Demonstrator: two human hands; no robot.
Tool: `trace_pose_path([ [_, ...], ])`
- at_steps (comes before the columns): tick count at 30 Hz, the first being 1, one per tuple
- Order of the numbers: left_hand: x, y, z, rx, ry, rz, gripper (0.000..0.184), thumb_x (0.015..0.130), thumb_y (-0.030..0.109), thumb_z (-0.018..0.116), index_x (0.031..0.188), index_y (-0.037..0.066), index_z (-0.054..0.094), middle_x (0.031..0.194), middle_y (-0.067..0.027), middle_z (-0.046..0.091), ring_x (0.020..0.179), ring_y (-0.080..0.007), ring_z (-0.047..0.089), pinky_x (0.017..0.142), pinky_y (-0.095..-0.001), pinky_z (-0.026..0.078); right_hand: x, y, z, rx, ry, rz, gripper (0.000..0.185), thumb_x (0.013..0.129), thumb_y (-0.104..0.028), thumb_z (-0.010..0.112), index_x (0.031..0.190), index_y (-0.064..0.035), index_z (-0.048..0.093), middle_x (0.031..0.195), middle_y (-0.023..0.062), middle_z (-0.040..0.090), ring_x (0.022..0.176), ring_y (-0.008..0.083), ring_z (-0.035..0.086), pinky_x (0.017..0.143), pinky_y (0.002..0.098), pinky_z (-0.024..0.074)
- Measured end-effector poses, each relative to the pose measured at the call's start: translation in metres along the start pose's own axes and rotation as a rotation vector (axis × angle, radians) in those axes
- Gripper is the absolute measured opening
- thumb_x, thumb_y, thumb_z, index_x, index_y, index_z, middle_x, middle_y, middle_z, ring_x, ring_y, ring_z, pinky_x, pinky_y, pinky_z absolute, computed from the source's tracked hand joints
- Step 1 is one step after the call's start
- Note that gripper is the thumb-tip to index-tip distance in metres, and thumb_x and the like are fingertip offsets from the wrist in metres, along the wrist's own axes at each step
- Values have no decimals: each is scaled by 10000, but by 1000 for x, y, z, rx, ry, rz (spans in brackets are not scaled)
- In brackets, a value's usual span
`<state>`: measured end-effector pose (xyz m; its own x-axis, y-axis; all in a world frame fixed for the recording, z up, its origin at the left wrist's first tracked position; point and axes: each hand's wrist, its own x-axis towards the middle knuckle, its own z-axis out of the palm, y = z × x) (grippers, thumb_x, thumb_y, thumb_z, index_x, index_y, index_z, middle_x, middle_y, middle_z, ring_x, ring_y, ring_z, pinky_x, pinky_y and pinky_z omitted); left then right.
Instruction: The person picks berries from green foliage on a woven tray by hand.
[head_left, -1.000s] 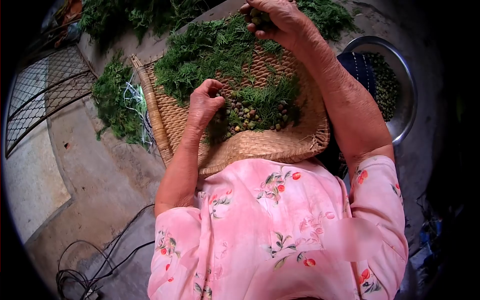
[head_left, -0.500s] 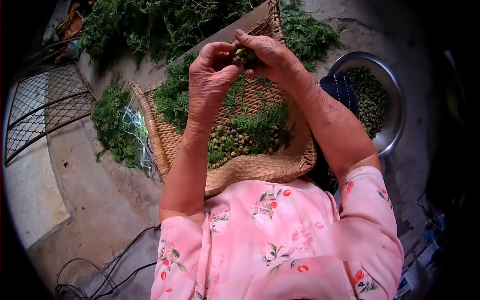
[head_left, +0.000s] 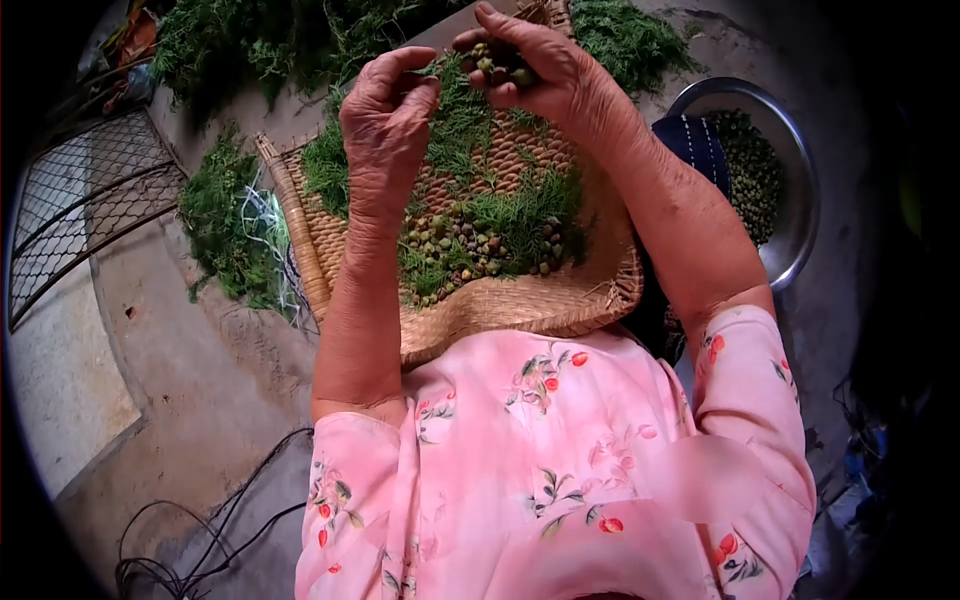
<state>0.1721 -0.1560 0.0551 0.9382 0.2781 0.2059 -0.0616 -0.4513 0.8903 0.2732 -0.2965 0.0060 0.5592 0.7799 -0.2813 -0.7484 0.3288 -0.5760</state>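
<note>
A woven basket tray (head_left: 520, 305) lies before my lap with green sprigs (head_left: 535, 205) and small round green-brown seed cones (head_left: 470, 250) near its front edge. Over its far right part, my right hand (head_left: 535, 70) is cupped palm up around several green cones (head_left: 490, 62). My left hand (head_left: 390, 110) is raised above the tray's left part, apart from my right hand, with thumb and fingertips pinched together. A bit of green shows by those fingertips, too small to make out.
A metal bowl (head_left: 805, 200) with many green cones stands on the floor at the right, a dark blue cloth (head_left: 690, 145) at its side. Cut branches (head_left: 260, 45) lie beyond the tray. At the left are a wire mesh frame (head_left: 90, 200) and black cables (head_left: 190, 570).
Half a second ago my left hand was at the cones in my right hand; now it has moved away to the left. One second ago it was low, by the cones on the tray.
</note>
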Motion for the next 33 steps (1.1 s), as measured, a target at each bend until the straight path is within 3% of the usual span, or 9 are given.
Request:
trace_pose_path([
  [1,-9,-5,-5,6,-15,-59,218,842,19,595,1059,32,612,856,-2,612,746,-68,560,669,-193,478,11,1,-5,206,13,100,369,881,-399,554,859,-33,600,664,51,586,513,143,553,401,239,430],
  [6,-63,-63,-29,279,-304,-345,202,803,25,624,1003,39,605,852,2,599,725,-78,550,640,-205,469,14,3,-7,187,-3,35,394,882,-421,541,898,-30,589,668,57,585,512,145,537,389,249,398],
  [11,-102,-82,-17,454,-422,-231,273,713,19,672,973,36,589,884,-87,590,775,-180,586,705,-271,481,15,2,-9,146,-42,61,374,891,-408,532,890,-39,588,654,56,576,498,141,519,389,248,392],
  [16,-93,-85,-19,502,-427,-145,245,733,44,666,966,45,590,853,-72,599,749,-173,590,661,-272,487,12,2,-7,119,-9,17,363,896,-401,527,884,-43,589,628,59,569,479,142,509,386,247,385],
  [18,-88,-72,-19,132,-318,-650,168,776,46,616,940,29,589,813,-56,613,729,-160,612,619,-276,501,9,0,-7,92,23,1,359,897,-398,526,884,-45,589,618,59,566,472,142,506,384,246,382],
  [22,-84,-64,-26,-551,-221,-863,160,813,34,574,972,18,565,851,-48,599,720,-136,618,609,-244,516,8,0,-5,81,4,6,343,900,-379,530,883,-42,588,610,54,562,472,138,513,387,245,387],
  [24,-85,-65,-25,-608,-403,-937,170,808,27,584,975,14,559,854,-47,596,717,-146,620,620,-255,530,10,1,-5,87,6,-17,333,900,-370,534,878,-42,590,615,49,565,474,134,516,387,242,391],
  [29,-92,-57,5,-203,-615,-815,237,769,67,683,970,23,565,854,-25,581,733,-125,587,653,-246,506,9,1,-3,97,-8,-23,324,894,-365,547,868,-45,590,618,42,567,476,128,519,386,238,394],
  [33,-98,-57,16,111,-661,-399,276,703,14,689,955,45,578,860,-23,544,762,-137,555,673,-249,475,6,0,-3,63,11,-51,313,889,-363,558,859,-52,585,617,37,570,478,123,529,389,234,406],
])
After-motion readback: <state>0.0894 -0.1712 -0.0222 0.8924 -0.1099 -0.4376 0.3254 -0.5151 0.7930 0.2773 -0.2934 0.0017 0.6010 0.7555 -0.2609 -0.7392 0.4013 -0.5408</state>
